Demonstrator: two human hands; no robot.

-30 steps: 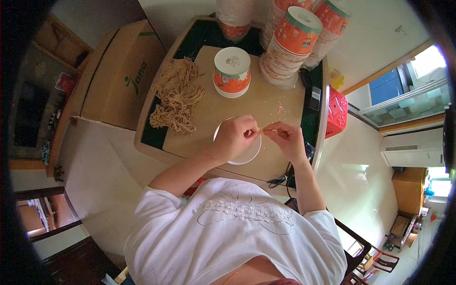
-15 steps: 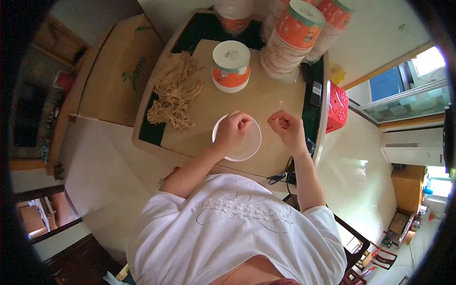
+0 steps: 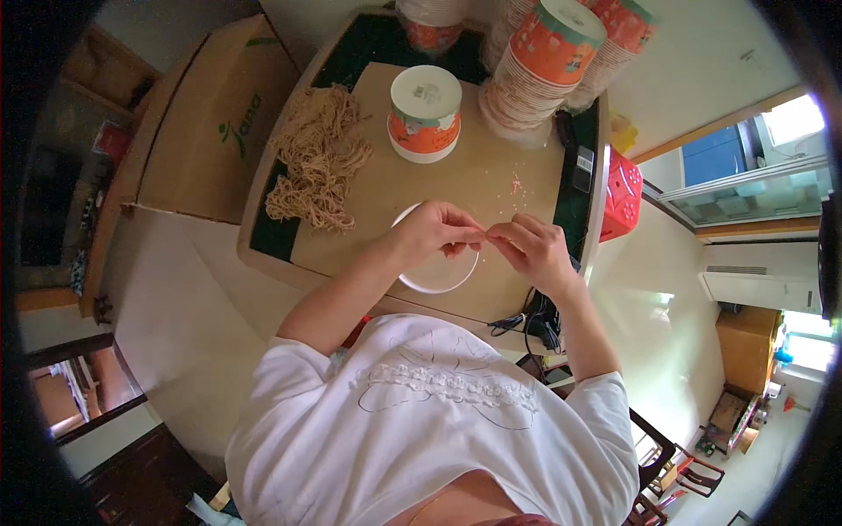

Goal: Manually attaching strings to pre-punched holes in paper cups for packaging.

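My left hand [image 3: 430,235] and my right hand [image 3: 533,250] meet fingertip to fingertip above the right part of a round white bowl [image 3: 436,279]. Both are closed in a pinch. Whatever lies between the fingertips is too small to make out. My left hand and wrist cover part of the bowl's rim. Just beyond my right hand, small pinkish crumbs [image 3: 516,186] are scattered over the brown cardboard sheet [image 3: 491,302]. Farther off stands an upturned orange and green paper tub [image 3: 425,118] with a white rim.
Left on the sheet lies a tangled heap of tan strings [image 3: 320,158]. Tall stacks of paper tubs [image 3: 544,70] stand at the back right. Dark cables [image 3: 526,324] lie by the table's near edge. A red plastic stool [image 3: 621,197] and a big cardboard box [image 3: 206,131] flank the table.
My hands were apart and have come together, my left hand moving right and my right hand slightly left. More pinkish crumbs show on the sheet.
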